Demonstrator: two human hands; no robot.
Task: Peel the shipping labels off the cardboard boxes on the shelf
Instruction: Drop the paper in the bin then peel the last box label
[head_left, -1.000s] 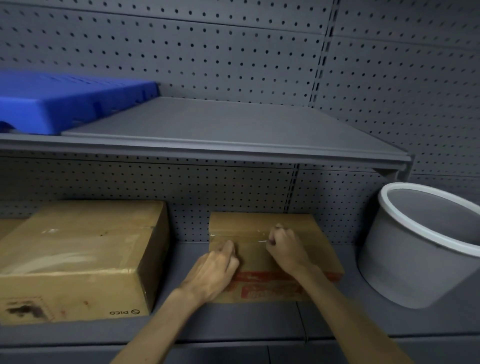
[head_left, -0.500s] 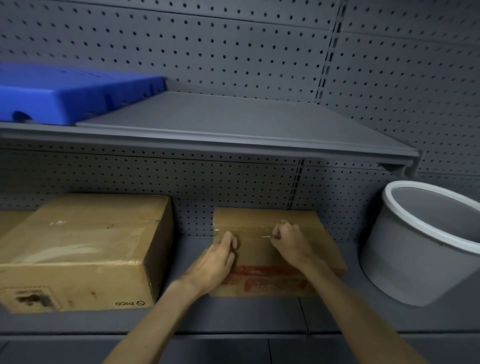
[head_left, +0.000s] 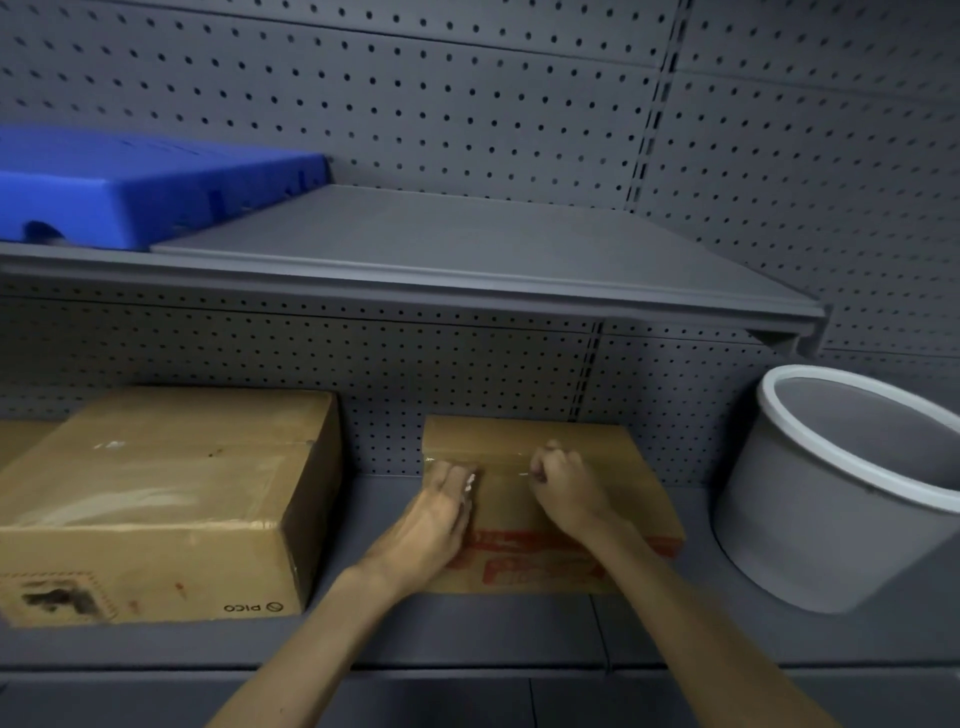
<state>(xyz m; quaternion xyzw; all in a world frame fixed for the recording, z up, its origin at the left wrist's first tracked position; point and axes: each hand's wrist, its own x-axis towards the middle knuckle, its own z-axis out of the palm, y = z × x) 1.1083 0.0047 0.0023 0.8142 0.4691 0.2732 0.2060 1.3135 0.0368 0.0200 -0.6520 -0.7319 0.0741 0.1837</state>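
Boxes (head_left: 156, 499): 2 full, 1 sliver; bin (head_left: 831, 493) x1.

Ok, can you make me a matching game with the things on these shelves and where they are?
Things:
1. blue tray
2. big box
3. flat box
4. grey bucket

Places:
A. under both hands, in the middle of the lower shelf
B. on the upper shelf, at the left
C. at the right end of the lower shelf
D. on the lower shelf, left of the hands

Pairs: 1-B, 2-D, 3-A, 4-C.

The left hand presses flat on the flat box, and the right hand is curled, picking at clear tape on it.
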